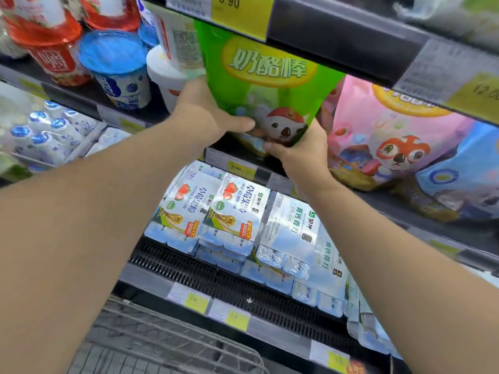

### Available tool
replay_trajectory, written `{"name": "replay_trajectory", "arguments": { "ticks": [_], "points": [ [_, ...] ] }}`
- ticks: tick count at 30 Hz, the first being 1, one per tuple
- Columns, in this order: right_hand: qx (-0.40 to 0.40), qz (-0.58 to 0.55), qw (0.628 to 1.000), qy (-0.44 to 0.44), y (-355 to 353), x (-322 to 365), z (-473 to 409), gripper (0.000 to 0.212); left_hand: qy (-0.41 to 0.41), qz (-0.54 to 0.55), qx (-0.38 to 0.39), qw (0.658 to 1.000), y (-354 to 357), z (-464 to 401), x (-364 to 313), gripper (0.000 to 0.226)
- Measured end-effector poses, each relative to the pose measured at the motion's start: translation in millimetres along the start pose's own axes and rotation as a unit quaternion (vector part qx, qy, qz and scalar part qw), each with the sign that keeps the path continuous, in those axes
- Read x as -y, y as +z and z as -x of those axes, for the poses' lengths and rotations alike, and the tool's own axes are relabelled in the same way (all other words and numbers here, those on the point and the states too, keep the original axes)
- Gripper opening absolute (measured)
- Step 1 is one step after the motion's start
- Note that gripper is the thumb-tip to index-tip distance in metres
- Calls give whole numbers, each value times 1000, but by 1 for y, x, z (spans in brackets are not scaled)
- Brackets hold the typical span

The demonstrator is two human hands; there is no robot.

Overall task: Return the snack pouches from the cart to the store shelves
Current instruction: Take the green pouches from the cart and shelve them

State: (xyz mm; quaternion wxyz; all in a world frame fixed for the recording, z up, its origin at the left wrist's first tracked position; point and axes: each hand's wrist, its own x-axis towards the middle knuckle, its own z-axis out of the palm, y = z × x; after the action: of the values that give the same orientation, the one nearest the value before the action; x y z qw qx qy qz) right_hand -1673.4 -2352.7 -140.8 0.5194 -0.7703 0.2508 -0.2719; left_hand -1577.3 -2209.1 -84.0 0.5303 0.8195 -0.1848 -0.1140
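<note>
A green snack pouch (259, 79) with a cartoon animal stands upright at the front of a middle shelf (243, 164), its top under the shelf above. My left hand (205, 112) grips its lower left side, thumb across the front. My right hand (294, 149) grips its bottom right corner from below. A pink pouch (383, 136) of the same kind stands just to its right, with a blue pouch (464, 179) beyond. The wire cart (162, 344) shows at the bottom, and I see no pouches in the part in view.
Yogurt cups (116, 68) in blue, red and white crowd the shelf left of the green pouch. Small white bottles (46, 133) fill the far left. Below, multipacks of yogurt (243, 220) lie on a black grille shelf. Price tags (240, 14) line the shelf edges.
</note>
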Motion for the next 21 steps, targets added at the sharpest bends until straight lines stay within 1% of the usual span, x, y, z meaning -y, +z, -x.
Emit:
{"name": "replay_trajectory", "arguments": {
  "ticks": [2, 4, 7, 9, 12, 16, 21],
  "points": [
    [33, -21, 999, 3, -1, 2, -5, 61, -24, -71, 8, 997, 0, 0, 10, 79],
    [48, -24, 999, -1, -4, 1, -6, 61, -47, -98, -11, 994, 1, -1, 18, 85],
    [39, 9, 999, -4, -3, -3, 0, 60, -55, -115, -34, 991, 4, -2, 24, 83],
    [32, 28, 999, -6, 2, -2, -2, 62, -57, -128, -47, 989, 3, -3, 26, 76],
    [35, 37, 999, 2, 9, 1, -5, 64, -73, -114, -69, 988, 2, -5, 28, 70],
    [22, 65, 998, 12, 6, -1, 2, 62, -89, -92, -70, 989, 3, -3, 27, 75],
    [-12, 69, 997, 28, 10, 12, 16, 59, -91, -81, -72, 990, 5, -2, 26, 76]
  ]
}}
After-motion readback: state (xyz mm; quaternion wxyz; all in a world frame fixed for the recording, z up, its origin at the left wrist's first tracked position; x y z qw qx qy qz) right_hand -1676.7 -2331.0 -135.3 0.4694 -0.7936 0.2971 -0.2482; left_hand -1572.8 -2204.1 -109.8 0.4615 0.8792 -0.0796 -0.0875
